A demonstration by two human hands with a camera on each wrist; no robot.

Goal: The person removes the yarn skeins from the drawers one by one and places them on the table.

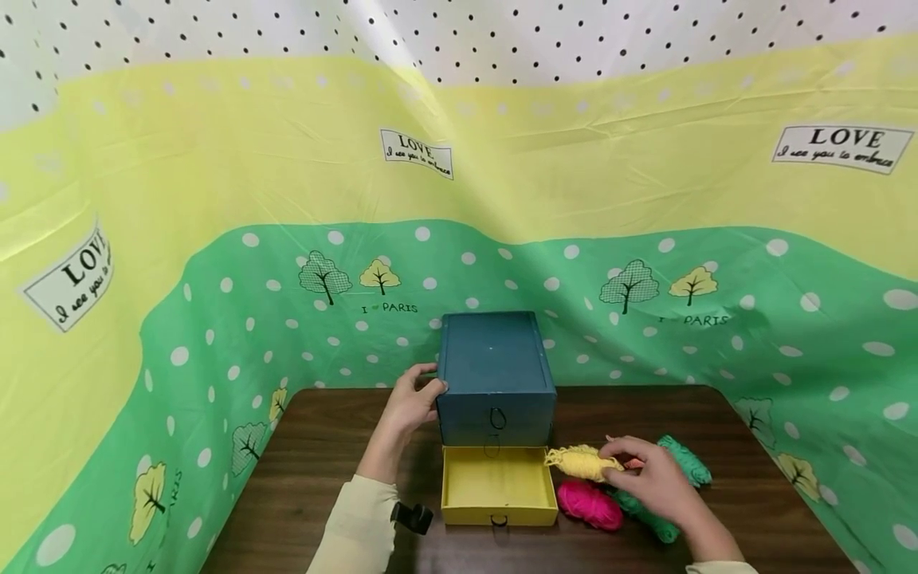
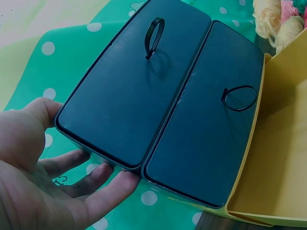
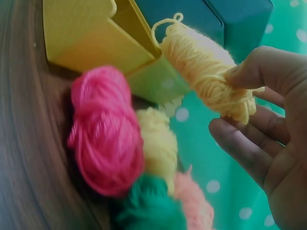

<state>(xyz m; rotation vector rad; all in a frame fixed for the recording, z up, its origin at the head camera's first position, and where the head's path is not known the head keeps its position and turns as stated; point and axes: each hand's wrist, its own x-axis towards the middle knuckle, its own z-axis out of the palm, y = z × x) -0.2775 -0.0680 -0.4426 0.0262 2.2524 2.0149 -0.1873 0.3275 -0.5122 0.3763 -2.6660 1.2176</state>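
A small drawer cabinet (image 1: 495, 355) has blue fronts with black loop pulls, and its yellow bottom drawer (image 1: 500, 514) stands pulled out with a bare floor. My left hand (image 1: 412, 401) rests on the cabinet's left side, thumb at the upper corner; in the left wrist view its fingers lie extended along that side. To the right of the drawer, my right hand (image 1: 656, 478) pinches a yellow skein of yarn (image 3: 206, 72) between thumb and fingers. The skein's far end, with a loose loop, hangs close to the drawer's right wall.
Beside the drawer lie a pink skein (image 1: 590, 504), green skeins (image 1: 684, 461), another yellow skein (image 3: 157, 143) and a coral skein (image 3: 193, 201). They sit on a dark wooden table (image 1: 308, 478). A green and yellow printed cloth (image 1: 402, 351) hangs behind and at the sides.
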